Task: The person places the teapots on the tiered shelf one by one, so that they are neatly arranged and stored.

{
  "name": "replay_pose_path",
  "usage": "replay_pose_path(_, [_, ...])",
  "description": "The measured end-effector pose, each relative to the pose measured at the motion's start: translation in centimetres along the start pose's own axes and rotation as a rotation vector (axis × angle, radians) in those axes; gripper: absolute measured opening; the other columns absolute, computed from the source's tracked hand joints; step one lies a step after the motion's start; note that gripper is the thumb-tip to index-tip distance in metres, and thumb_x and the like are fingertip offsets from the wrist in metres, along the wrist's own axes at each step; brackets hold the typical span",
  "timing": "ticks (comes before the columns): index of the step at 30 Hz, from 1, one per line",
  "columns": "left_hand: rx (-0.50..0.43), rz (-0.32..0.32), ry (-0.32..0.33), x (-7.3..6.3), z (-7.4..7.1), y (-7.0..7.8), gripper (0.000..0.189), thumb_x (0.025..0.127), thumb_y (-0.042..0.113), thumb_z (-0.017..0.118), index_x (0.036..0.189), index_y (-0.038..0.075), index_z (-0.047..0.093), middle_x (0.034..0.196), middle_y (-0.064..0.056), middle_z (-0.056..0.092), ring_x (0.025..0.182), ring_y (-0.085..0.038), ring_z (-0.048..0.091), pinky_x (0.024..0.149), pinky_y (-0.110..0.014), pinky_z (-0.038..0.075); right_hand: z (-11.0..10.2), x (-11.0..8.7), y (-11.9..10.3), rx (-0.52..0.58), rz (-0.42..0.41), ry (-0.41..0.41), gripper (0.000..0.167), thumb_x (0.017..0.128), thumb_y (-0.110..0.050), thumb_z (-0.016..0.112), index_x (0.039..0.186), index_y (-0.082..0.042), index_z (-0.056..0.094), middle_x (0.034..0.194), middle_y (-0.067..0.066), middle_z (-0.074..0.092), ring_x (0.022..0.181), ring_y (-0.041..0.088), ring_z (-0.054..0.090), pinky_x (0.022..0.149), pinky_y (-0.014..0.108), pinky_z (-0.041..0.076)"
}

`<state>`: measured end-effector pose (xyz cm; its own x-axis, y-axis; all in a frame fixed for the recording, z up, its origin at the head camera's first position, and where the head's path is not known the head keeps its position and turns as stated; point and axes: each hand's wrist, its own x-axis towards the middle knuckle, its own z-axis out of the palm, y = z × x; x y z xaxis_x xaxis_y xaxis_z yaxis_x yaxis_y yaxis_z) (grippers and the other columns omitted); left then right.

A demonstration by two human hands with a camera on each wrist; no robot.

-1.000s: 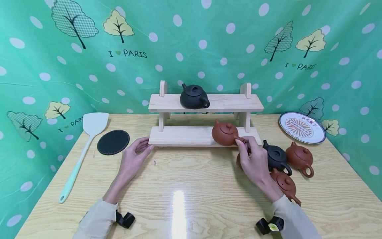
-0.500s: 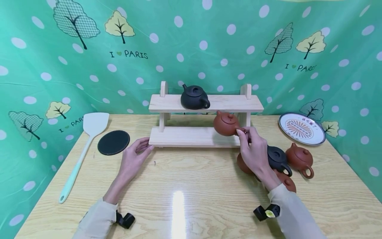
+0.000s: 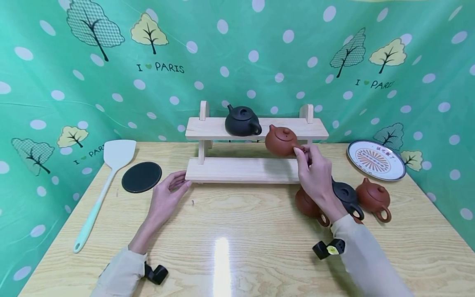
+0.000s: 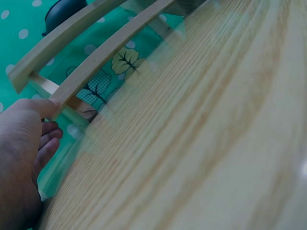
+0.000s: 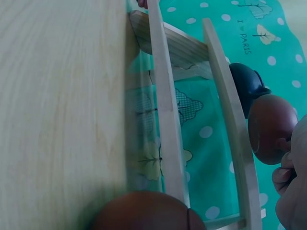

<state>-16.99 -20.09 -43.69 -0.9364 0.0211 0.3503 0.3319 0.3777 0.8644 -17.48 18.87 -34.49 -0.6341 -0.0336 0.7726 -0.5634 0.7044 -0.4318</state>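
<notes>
1. A right hand [image 3: 314, 173] pinches the handle of a reddish-brown teapot [image 3: 281, 141] between thumb and fingers, the pot held at the front of the upper board [image 3: 208, 128]; whether it touches the wood is hard to tell.
2. The pot lies leftward and forward of the grip, its long axis running from the handle to a spout that points away from the hand, just beside a black teapot [image 3: 241, 122] standing on that board.
3. The left hand [image 3: 168, 194], well apart from the pot, grips the left end of the lower board [image 3: 241, 169], thumb and curled fingers about the wood.
4. Both pots are round-bellied, lidded and matt, seemingly clay; the boards are straight, pale and smooth, the table [image 3: 185, 264] streaked with grain.
</notes>
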Motion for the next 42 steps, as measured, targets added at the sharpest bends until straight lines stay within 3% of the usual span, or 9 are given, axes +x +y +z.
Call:
replay_pose_path(25, [0.006, -0.005, 0.009, 0.0, -0.1, -0.1, 0.041, 0.099, 0.017, 0.074, 0.132, -0.004, 0.064, 0.124, -0.021, 0.070, 0.113, -0.032, 0.068, 0.093, -0.013, 0.053, 1.6, 3.2, 0.5, 0.021, 0.058, -0.004, 0.019, 0.106, -0.009, 0.061, 0.105, 0.010, 0.063, 0.067, 0.010, 0.051, 0.056, 0.018, 0.044, 0.049, 0.019, 0.028])
replay_pose_path(42, [0.029, -0.017, 0.007, 0.1, -0.1, 0.1, 0.042, 0.099, 0.019, 0.074, 0.132, -0.004, 0.064, 0.124, -0.021, 0.070, 0.113, -0.033, 0.068, 0.093, -0.012, 0.052, 2.7, 4.7, 1.4, 0.021, 0.102, -0.058, 0.023, 0.108, -0.014, 0.058, 0.107, 0.009, 0.062, 0.071, 0.011, 0.052, 0.059, 0.021, 0.046, 0.049, 0.020, 0.031])
